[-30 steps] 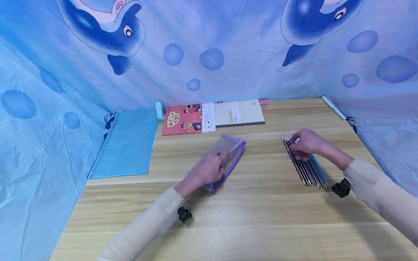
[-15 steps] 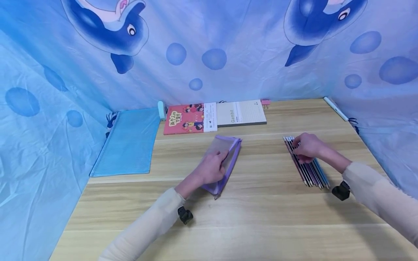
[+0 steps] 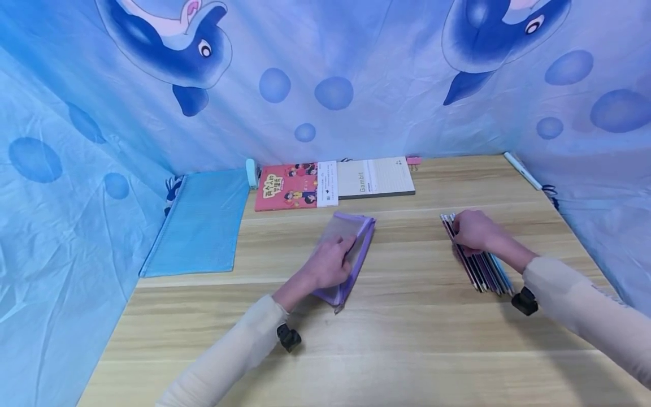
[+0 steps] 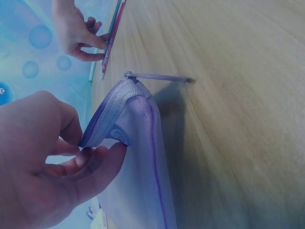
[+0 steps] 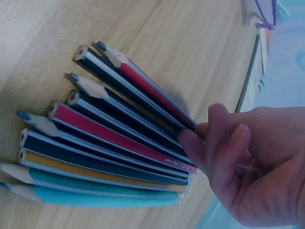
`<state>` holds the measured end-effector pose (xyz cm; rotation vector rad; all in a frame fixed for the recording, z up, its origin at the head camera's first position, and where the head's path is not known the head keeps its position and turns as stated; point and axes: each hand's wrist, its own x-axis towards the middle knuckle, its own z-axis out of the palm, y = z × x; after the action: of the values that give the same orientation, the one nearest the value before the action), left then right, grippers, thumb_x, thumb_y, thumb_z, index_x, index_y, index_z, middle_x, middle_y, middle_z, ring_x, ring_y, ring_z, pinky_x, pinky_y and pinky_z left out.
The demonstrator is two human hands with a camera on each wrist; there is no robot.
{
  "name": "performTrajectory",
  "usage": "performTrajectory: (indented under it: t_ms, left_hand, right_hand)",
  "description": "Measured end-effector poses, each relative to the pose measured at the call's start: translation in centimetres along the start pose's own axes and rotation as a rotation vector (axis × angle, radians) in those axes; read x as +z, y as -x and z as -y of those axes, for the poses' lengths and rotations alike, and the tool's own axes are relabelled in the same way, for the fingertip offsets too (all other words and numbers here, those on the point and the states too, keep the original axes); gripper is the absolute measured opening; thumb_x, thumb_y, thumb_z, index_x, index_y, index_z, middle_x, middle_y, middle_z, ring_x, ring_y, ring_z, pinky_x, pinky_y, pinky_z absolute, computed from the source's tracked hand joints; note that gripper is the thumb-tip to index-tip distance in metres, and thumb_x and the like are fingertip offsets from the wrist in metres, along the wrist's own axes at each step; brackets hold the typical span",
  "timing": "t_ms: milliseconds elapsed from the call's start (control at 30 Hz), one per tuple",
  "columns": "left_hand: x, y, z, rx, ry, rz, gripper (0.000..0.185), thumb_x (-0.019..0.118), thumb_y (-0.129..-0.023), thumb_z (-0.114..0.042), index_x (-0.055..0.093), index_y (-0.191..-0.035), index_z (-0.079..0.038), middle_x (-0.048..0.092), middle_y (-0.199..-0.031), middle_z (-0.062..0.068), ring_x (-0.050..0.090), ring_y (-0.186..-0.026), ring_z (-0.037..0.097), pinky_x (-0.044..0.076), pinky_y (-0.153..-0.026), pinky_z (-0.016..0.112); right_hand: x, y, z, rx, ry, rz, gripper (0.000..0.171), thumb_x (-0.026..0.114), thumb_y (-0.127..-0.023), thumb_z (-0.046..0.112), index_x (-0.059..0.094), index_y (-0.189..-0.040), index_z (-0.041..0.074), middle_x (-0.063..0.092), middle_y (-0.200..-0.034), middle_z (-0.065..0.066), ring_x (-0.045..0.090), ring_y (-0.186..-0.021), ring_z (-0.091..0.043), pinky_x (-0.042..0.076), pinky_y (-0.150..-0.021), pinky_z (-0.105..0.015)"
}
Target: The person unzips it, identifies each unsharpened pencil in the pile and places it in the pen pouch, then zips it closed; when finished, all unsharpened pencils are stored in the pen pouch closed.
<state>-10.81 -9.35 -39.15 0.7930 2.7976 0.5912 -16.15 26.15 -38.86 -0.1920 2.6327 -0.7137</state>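
Left hand [image 3: 329, 264]: positioned just left of frame centre in the head view. Thumb and curled fingers pinch the zipper edge of the purple mesh pouch [image 3: 351, 249]. In the left wrist view, the left hand [image 4: 45, 162] lifts this edge slightly, while the rest of the pouch [image 4: 138, 167] lies flat on the wooden table [image 3: 407, 339]. The zipper pull extends from the pouch corner onto the table surface.

Right hand [image 3: 470, 230]: positioned at centre right of the head view. Fingers are curled down onto the far ends of the row of pencils [image 3: 483, 265]. In the right wrist view, the fingertips [image 5: 200, 143] contact the uppermost pencils of the row [image 5: 105, 143]; whether any one pencil is pinched cannot be determined. The pencils lie side by side on the table, sharpened tips toward the near edge, touching one another.

Surroundings: a blue mesh bag [image 3: 200, 223] lies at centre left. A red booklet [image 3: 287, 186] and a beige notepad [image 3: 378, 176] lie side by side at the table's far edge, above the pouch. Blue dolphin-print fabric [image 3: 325, 68] fills the upper frame.
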Motion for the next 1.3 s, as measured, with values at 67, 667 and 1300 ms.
performTrajectory:
  t_ms: [67, 667, 1300]
  left_hand:
    - [0.0, 0.1, 0.0, -0.006, 0.000, 0.004, 0.070, 0.065, -0.083, -0.005, 0.043, -0.150, -0.001, 0.055, -0.100, 0.011, 0.052, -0.077, 0.018, 0.049, -0.060, 0.025]
    - [0.2, -0.2, -0.1, -0.018, -0.029, 0.015, 0.071, 0.064, -0.083, -0.005, 0.043, -0.151, -0.003, 0.054, -0.100, 0.011, 0.052, -0.077, 0.018, 0.048, -0.060, 0.025]
    - [0.4, -0.3, 0.0, -0.056, 0.020, 0.004, 0.066, 0.065, -0.084, -0.006, 0.046, -0.147, -0.001, 0.055, -0.104, 0.012, 0.053, -0.081, 0.019, 0.049, -0.060, 0.023]
  right_hand:
    - [0.2, -0.1, 0.2, -0.001, 0.032, -0.013, 0.004, 0.060, -0.084, -0.002, 0.059, -0.086, -0.005, 0.060, -0.058, -0.007, 0.061, -0.046, -0.016, 0.047, -0.041, -0.026]
    - [0.5, -0.7, -0.1, -0.022, 0.123, -0.043, 0.010, 0.060, -0.083, 0.001, 0.054, -0.075, 0.000, 0.059, -0.058, -0.008, 0.062, -0.045, -0.017, 0.047, -0.042, -0.025]
    - [-1.6, 0.8, 3.3, -0.041, -0.305, -0.061, 0.030, 0.063, -0.090, 0.010, 0.045, -0.108, -0.006, 0.062, -0.063, -0.008, 0.054, -0.049, -0.016, 0.044, -0.044, -0.028]
